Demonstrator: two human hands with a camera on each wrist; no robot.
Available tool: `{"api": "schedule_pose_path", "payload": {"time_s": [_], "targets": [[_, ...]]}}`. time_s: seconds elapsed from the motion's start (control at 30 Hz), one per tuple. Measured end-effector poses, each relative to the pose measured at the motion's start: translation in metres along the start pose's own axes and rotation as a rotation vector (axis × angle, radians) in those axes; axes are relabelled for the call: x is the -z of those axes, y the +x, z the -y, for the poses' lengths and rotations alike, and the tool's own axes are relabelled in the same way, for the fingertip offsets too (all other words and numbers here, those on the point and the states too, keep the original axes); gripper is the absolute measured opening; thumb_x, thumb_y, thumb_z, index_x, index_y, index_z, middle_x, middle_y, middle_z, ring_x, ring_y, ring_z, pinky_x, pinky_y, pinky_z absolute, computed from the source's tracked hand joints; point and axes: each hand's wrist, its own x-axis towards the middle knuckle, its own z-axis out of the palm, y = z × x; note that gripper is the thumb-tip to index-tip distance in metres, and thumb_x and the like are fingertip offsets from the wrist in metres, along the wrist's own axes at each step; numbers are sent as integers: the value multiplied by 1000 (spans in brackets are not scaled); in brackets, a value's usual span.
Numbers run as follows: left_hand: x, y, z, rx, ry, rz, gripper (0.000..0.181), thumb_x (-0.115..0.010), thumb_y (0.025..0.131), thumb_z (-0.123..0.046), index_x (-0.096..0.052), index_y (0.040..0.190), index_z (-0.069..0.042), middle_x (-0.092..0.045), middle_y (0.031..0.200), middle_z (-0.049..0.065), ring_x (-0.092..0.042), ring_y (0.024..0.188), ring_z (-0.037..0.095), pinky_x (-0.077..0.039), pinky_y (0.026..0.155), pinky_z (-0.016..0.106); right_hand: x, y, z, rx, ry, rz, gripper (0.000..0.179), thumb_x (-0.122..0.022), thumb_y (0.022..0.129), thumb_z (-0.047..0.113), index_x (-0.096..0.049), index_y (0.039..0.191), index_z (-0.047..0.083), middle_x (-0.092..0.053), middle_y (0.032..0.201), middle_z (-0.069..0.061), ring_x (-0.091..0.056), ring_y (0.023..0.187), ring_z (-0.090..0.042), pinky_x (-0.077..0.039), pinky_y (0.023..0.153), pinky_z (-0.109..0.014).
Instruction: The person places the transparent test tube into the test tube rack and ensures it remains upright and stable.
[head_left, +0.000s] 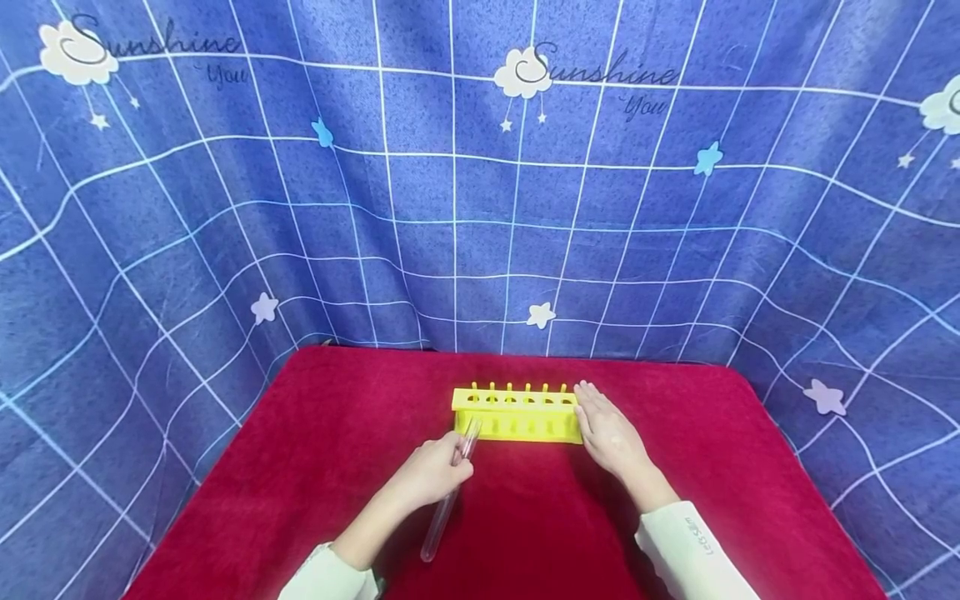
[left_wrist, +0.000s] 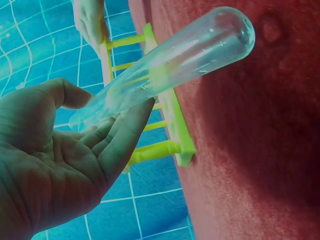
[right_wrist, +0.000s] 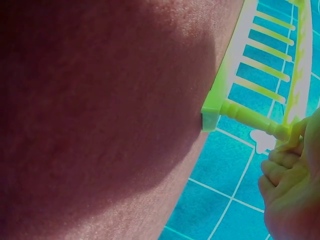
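My left hand pinches a clear glass test tube between thumb and fingers. The rounded end slants down toward me in the head view and fills the upper middle of the left wrist view, where the tube looks see-through. Its other end points at the left part of a yellow test tube rack; whether they touch I cannot tell. The rack stands upright, with a row of holes along its top and short pegs behind. At its right end, my right hand rests against the top plate, fingers extended.
A red cloth covers the table under the rack. Behind and along both sides hangs a blue curtain with white grid lines, clouds and stars. The table's far edge lies a little behind the rack.
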Motion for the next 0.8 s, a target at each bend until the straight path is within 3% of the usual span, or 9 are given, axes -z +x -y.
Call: {"api": "schedule_pose_path", "payload": {"time_s": [0.23, 0.47, 0.8], "targets": [[3, 4, -5, 20, -32, -4, 14, -64, 90, -16, -54, 98, -11, -54, 67, -1, -53, 54, 12, -47, 50, 29, -1, 0, -1, -2, -6, 0, 46, -55, 102, 16, -52, 141, -9, -53, 145, -26, -47, 140, -37, -34, 116, -49], [6, 9, -7, -10, -17, -39, 12, -63, 89, -15, -53, 95, -11, -55, 67, -2, -56, 56, 11, -47, 53, 28, -1, 1, -1, 11, -4, -16, 45, -54, 102, 15, -53, 140, -10, -53, 144, -27, -48, 139, -38, -35, 116, -50], [10, 13, -11, -2, -18, -55, 15, -64, 90, -19, -51, 93, -13, -52, 68, -1, -49, 57, 13, -43, 53, 28, -1, 0, 0, 3, -11, -5, 47, -55, 102, 16, -52, 141, -9, -52, 145, -26, -47, 140, -37, -34, 116, -48]]}}
